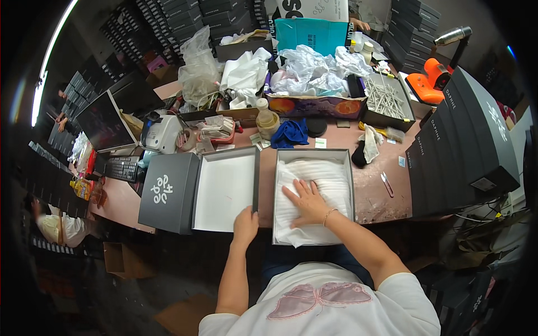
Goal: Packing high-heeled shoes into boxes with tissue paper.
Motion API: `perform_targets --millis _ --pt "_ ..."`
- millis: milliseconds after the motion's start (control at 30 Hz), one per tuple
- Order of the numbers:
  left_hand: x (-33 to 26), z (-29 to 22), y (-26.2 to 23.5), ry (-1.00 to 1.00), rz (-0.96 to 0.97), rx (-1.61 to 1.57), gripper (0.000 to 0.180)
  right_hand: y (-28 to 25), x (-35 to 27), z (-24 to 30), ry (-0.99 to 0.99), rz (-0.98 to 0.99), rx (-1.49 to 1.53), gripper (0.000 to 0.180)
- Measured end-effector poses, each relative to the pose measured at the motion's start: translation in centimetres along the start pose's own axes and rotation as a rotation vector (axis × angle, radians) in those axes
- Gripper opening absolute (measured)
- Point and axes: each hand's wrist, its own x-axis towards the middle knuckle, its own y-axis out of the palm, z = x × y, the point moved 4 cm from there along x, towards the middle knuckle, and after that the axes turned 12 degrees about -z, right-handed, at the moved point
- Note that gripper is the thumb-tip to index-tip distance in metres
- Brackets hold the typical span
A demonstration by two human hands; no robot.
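An open shoebox (352,196) stands at the table's front edge, filled with white tissue paper (330,173) that covers whatever lies beneath. My right hand (306,203) rests on the paper, palm down and fingers spread. Left of the box lies the lid (227,190), its white inside facing up. The fingers of my left hand (245,225) are closed round the lid's near right corner. A closed dark grey shoebox (162,196) sits beside the lid, farther left.
Stacked dark shoeboxes (462,151) rise at the right. Small thread snips (387,185) lie between them and the open box. Behind are a blue cloth (290,134), a bottle (267,120) and a carton (314,106) of crumpled paper. A keyboard (122,168) and label printer (162,133) stand left.
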Motion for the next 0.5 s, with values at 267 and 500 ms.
perform_targets --millis 267,500 --pt "-3.1 -8.2 -17.7 -0.235 -0.006 -1.298 0.041 -5.8 -3.4 -1.4 0.114 -0.471 0.493 0.097" --pt "-2.6 -10.1 -12.7 -0.223 0.022 -1.437 0.044 -7.2 -10.3 -6.4 0.650 -0.393 1.179 0.087"
